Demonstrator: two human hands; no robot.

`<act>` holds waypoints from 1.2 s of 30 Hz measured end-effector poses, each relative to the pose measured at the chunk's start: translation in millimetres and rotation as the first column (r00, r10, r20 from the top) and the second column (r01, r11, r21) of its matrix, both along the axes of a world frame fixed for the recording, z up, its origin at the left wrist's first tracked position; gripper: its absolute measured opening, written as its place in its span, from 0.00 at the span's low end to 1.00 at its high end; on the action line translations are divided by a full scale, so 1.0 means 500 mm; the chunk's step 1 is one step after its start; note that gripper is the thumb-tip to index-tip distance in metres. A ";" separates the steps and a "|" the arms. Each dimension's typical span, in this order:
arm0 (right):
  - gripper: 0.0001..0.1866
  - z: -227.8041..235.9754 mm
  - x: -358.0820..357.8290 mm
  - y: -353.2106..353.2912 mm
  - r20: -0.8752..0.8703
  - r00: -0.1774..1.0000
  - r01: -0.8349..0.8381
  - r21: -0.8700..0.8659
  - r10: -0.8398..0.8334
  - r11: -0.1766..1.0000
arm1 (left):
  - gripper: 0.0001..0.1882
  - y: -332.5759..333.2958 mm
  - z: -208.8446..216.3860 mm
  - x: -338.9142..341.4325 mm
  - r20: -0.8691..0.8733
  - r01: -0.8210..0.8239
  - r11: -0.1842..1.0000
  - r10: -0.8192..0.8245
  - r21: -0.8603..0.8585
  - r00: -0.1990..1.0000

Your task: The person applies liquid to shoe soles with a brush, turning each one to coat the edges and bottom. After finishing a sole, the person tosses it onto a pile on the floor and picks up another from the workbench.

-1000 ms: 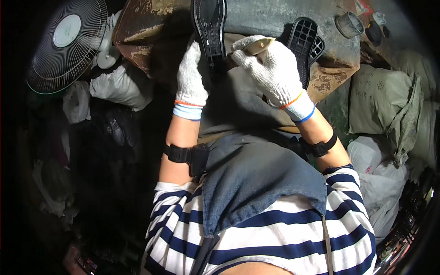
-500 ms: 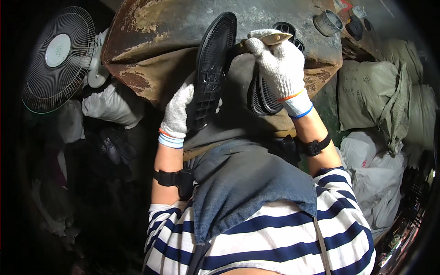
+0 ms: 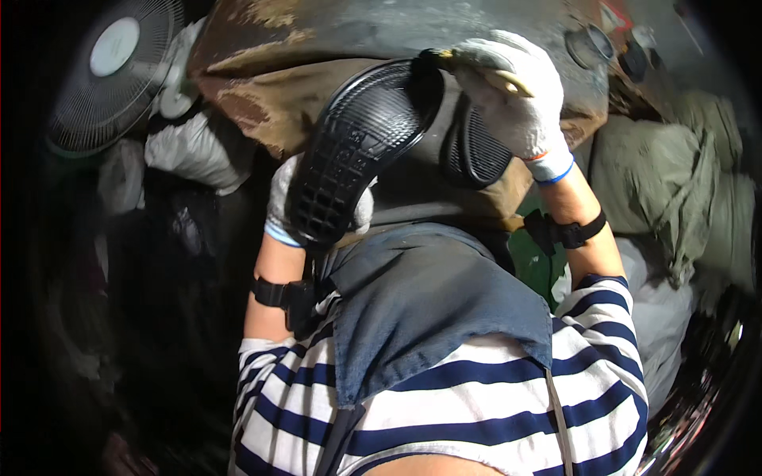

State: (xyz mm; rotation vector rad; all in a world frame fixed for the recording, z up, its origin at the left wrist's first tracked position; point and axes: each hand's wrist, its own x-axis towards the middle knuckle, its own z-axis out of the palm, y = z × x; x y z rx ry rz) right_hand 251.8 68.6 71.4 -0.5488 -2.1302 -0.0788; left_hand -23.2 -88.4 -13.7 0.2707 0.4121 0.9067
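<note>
Black shoe sole point(image 3: 349, 147) and brush point(image 3: 514, 85), both gripped.
The left hand point(image 3: 282, 189) wraps round the sole's lower end, tilting it between apron point(image 3: 440, 293) and tabletop point(image 3: 381, 25); the right hand point(image 3: 529, 107) is closed on the brush, dark tip at the sole's upper end.

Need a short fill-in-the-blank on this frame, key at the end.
1. The right hand holds a pale-handled tool; the black shoe sole is gripped from below by the ____ hand.
2. The fan shows in the ____ corner of the view.
3. The blue apron is plain, but the shirt is ____.
4. The greenish sacks lie on the person's ____ side.

Missing words: left; upper left; striped; right.
</note>
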 end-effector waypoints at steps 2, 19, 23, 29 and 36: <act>0.09 0.012 -0.026 0.002 0.016 0.996 -0.088 0.005 0.088 0.996 | 0.30 -0.029 0.019 -0.020 -0.041 -0.058 0.996 0.061 0.064 0.997; 0.19 0.073 -0.135 0.043 -0.215 0.976 -0.081 -0.156 0.046 0.984 | 0.64 -0.956 -0.037 -0.259 0.448 -0.663 -0.727 0.541 -0.176 -0.712; 0.18 0.062 -0.156 0.014 -0.253 0.966 -0.109 -0.216 0.052 0.970 | 0.56 -1.010 -0.025 -0.278 0.562 -0.691 -0.719 0.540 -0.078 -0.626; 0.17 0.055 -0.074 0.023 -0.270 0.944 0.071 -0.394 -0.189 0.916 | 0.15 -0.342 -0.047 -0.253 0.034 -0.830 0.026 0.998 0.557 0.054; 0.17 0.075 -0.018 -0.201 -0.552 0.832 -0.271 -0.489 -0.054 0.829 | 0.17 0.192 -0.007 0.196 -0.266 0.235 0.210 0.933 0.949 0.240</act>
